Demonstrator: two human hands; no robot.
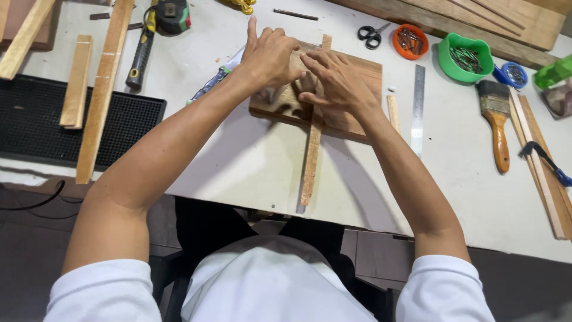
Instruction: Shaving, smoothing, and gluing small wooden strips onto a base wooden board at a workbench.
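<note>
Wood strip (311, 156) under right hand (336, 83) fingers, left hand (269, 56) on board (357, 68)

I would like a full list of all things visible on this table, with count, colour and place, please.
wooden board: 1, brown, table centre, under both hands
long wooden strip: 1, light brown, lying across the board
steel ruler: 1, grey, right of board
paintbrush: 1, wooden handle, right
scissors: 1, black, top
orange bowl: 1, top right
green bowl: 1, top right
hammer: 1, black handle, top left
black mat: 1, left
wooden slats: several, light brown, left
left hand: pressing on board
right hand: pressing on strip
</note>
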